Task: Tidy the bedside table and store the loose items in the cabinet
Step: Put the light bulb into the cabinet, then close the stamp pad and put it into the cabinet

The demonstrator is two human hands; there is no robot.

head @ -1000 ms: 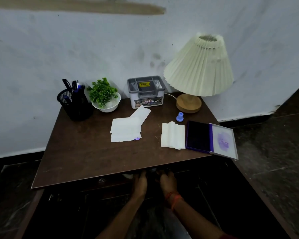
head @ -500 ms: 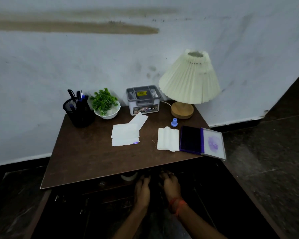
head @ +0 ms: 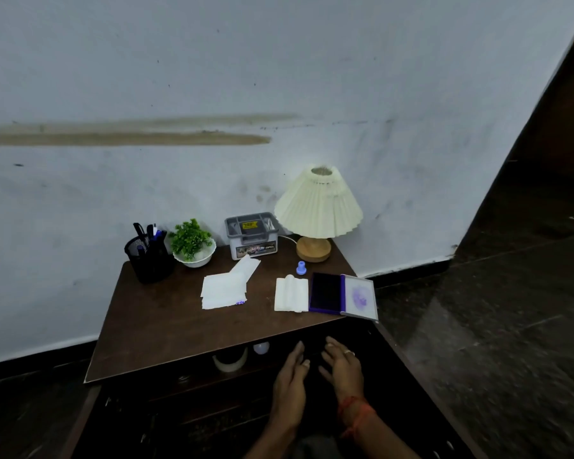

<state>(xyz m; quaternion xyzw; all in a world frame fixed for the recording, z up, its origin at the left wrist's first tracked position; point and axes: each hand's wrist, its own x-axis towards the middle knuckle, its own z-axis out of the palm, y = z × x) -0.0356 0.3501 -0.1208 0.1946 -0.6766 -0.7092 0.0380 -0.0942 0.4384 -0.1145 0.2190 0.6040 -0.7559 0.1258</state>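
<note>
On the brown bedside table lie loose white papers, a folded white cloth, a small blue stamp and an open purple ink pad at the right edge. Below the tabletop the dark cabinet stands open; a tape roll and a small pale round thing sit just inside. My left hand and my right hand hover side by side in front of the cabinet opening, fingers straight, holding nothing.
At the back of the table stand a black mesh pen holder, a potted green plant, a grey organiser box and a cream pleated lamp. A white wall runs behind; dark floor lies to the right.
Both hands have drawn back out from under the tabletop toward me, and their fingers are now in full view. The camera has pulled back and tilted up, showing more wall.
</note>
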